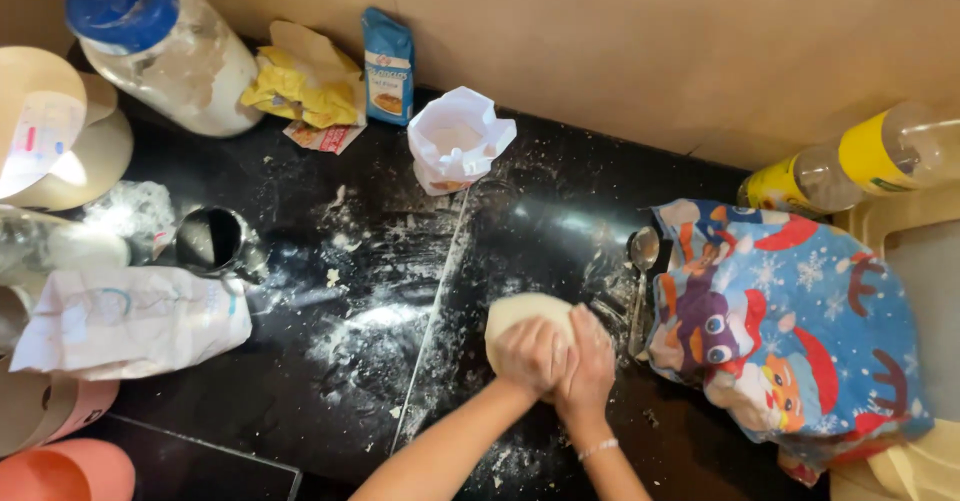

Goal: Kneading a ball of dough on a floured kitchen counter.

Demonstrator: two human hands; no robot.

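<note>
A pale ball of dough [517, 316] lies on the black, flour-dusted counter [330, 361]. Both of my hands press down on its near side. My left hand [532, 353] is curled into a fist on the dough. My right hand [592, 361] wraps around the left one from the right, with a thin bracelet on its wrist. Most of the dough's near half is hidden under my hands.
A metal spoon [641, 271] lies right of the dough beside a colourful printed cloth [790, 331]. An open white flour bag [457, 141], a blue packet [388, 66], a large blue-lidded jar [165, 46], a metal cup [212, 239], a paper bag [130, 321] and two yellow-labelled bottles [850, 166] ring the counter.
</note>
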